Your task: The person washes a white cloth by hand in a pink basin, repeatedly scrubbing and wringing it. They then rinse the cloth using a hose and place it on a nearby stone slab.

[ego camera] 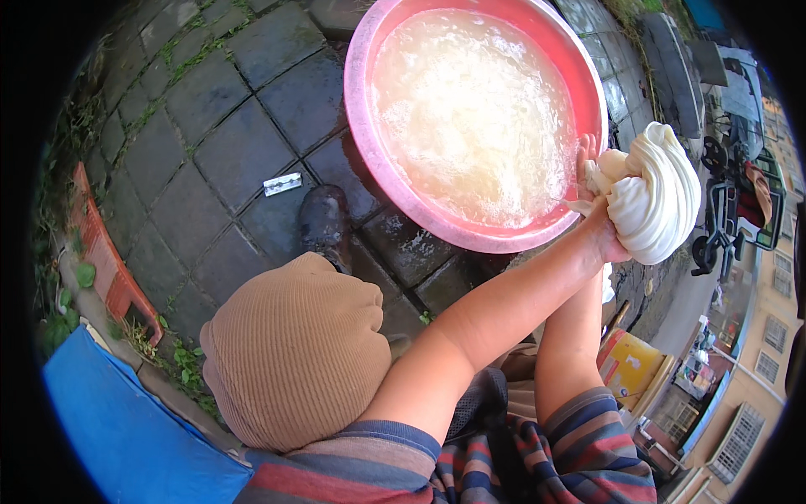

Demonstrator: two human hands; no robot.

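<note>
A thick, wet-looking white cloth [661, 195], twisted into heavy folds, is held up beside the right rim of a pink plastic basin [475, 238]. My left hand [612, 238] grips the cloth, its forearm reaching across in front of me. Crossing beneath that wrist, my right arm leads to my right hand [587, 165], whose fingers show by the basin rim against a gathered end of the cloth. Much of both hands is hidden by the cloth and the crossed wrists. Cloudy, foamy water [469, 120] fills much of the basin.
Wet grey paving tiles [242, 154] surround the basin. A small silver-coloured flat piece [283, 184] lies near my dark shoe [323, 220]. At left are an orange-red slab [113, 252] and a blue sheet [145, 422]; at right, a yellow box [630, 368] and a parked wheeled vehicle [724, 208].
</note>
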